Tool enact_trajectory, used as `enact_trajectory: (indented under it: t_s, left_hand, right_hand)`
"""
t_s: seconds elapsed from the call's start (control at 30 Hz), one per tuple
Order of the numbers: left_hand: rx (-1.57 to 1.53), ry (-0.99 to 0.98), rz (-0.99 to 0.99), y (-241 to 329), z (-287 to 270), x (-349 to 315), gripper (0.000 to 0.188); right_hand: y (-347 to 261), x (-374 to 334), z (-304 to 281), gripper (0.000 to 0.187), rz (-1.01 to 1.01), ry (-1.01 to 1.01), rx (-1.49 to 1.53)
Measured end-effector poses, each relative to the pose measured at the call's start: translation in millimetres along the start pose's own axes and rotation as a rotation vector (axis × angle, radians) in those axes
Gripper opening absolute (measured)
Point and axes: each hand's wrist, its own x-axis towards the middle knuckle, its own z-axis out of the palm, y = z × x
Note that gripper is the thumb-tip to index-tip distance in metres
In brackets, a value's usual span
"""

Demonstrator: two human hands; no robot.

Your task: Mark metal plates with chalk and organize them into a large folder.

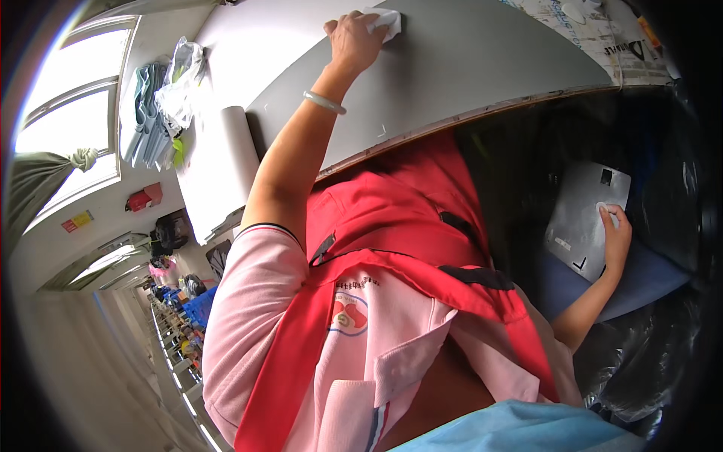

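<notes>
My left hand [355, 44] reaches up onto a grey tabletop [452, 68], its fingers closed on a crumpled white cloth [389, 22] that touches the surface. A pale bangle [325, 102] circles that wrist. Down at the right, beside the table, my right hand [617, 232] grips the edge of a thin grey panel [581, 215] with bent fingers. The panel has a small black square near one end and a black corner mark near the other. A small white spot shows at the fingertips; I cannot make out what it is.
A blue surface [640, 279] lies under the panel, with dark plastic sheeting [633, 361] around it. A white roll [239, 147] stands at the table's left end. Printed white sheeting [568, 22] covers the far right corner. Bags [181, 87] hang near the window.
</notes>
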Motion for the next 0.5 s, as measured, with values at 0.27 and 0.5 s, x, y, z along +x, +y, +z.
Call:
enact_trajectory:
  t_s: [0.27, 0.5]
  left_hand:
    - [-0.076, -0.227, 0.006, 3, -47, -94, 0.032]
    - [-0.092, 0.055, 0.052, 4, -41, -65, 0.032]
  right_hand:
    - [11, -6, -1, 0.024, -0.001, 0.064, 0.027]
    - [40, 2, -1, 0.022, 0.019, 0.074, 0.09]
